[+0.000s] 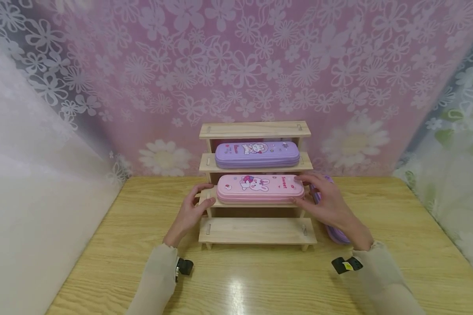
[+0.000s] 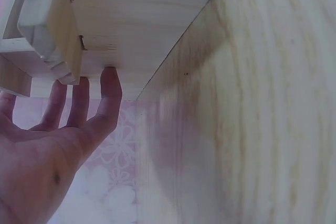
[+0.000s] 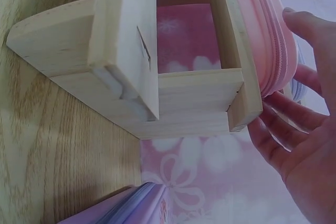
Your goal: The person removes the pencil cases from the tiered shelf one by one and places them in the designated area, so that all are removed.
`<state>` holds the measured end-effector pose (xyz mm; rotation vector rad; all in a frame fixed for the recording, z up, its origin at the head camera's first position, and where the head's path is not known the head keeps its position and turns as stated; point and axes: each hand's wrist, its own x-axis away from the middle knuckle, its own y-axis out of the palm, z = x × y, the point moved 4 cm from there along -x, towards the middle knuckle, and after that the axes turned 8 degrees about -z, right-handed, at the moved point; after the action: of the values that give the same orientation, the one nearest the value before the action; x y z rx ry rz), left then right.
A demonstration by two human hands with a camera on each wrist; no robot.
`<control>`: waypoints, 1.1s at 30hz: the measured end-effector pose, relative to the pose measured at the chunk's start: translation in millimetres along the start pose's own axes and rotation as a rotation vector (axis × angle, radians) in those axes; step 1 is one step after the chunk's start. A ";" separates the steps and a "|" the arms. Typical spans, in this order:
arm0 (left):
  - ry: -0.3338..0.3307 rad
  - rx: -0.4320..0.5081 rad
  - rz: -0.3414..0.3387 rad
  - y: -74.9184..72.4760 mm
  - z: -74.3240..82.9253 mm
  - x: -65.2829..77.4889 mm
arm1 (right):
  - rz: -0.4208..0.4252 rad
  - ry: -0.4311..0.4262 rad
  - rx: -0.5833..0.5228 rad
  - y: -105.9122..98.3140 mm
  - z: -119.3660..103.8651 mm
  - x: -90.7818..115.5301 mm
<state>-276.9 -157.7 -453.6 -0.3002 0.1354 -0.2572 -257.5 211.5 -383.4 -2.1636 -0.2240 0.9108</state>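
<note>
A pink pencil case [image 1: 256, 189] with a rabbit and the word "Sweet" lies lengthwise on the third tier from the top of a stepped wooden shelf [image 1: 257, 229]. My right hand [image 1: 331, 205] holds its right end, thumb in front and fingers behind. Around the left end of that same tier, my left hand [image 1: 189, 212] grips the shelf. Its fingertips reach the wooden side panel [image 2: 126, 30] in the left wrist view, where the thumb is hidden. One tier up, a purple pencil case [image 1: 256, 154] lies parallel to the pink one.
Another purple case [image 1: 337, 235] lies on the wooden table [image 1: 394, 245] right of the shelf, partly behind my right hand. Bare boards form the shelf's top tier [image 1: 256, 129] and bottom tier. A pink floral curtain [image 1: 244, 65] hangs close behind the shelf.
</note>
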 end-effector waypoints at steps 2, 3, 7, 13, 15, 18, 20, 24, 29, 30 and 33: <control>0.004 0.004 0.003 0.4 -0.1 0.4 | -0.008 0.011 0.029 1.2 0.2 -0.1; 0.006 0.005 0.004 0.5 0.0 0.5 | -0.013 0.017 0.037 1.8 0.2 -0.1; 0.010 0.006 0.009 0.3 0.7 0.4 | -0.017 0.041 0.065 2.5 -0.4 -0.5; 0.026 0.007 0.008 0.3 1.7 0.7 | -0.026 0.063 0.051 2.9 -1.8 1.0; 0.032 0.006 0.010 0.1 1.4 0.6 | -0.033 0.066 0.032 3.0 -2.1 1.3; 0.032 0.007 0.011 0.1 1.0 0.3 | -0.070 0.102 0.010 3.6 -1.6 0.7; 0.031 0.009 0.011 0.2 1.2 0.4 | -0.112 0.146 0.004 4.9 -0.6 0.1; 0.032 0.007 0.010 0.3 1.0 0.7 | -0.198 0.245 0.008 8.3 2.3 -0.6; 0.037 0.007 0.011 -0.7 -2.3 -1.2 | -0.236 0.338 -0.024 7.9 5.9 0.1; 0.039 0.008 0.010 -0.8 -2.5 -1.4 | -0.239 0.350 -0.039 7.1 6.1 0.5; 0.040 0.007 0.006 -0.9 -2.0 -1.0 | -0.239 0.361 -0.100 3.7 5.9 2.5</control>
<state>-278.5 -158.9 -455.1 -0.2876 0.1752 -0.2577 -260.1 213.4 -390.0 -2.2882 -0.3440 0.3734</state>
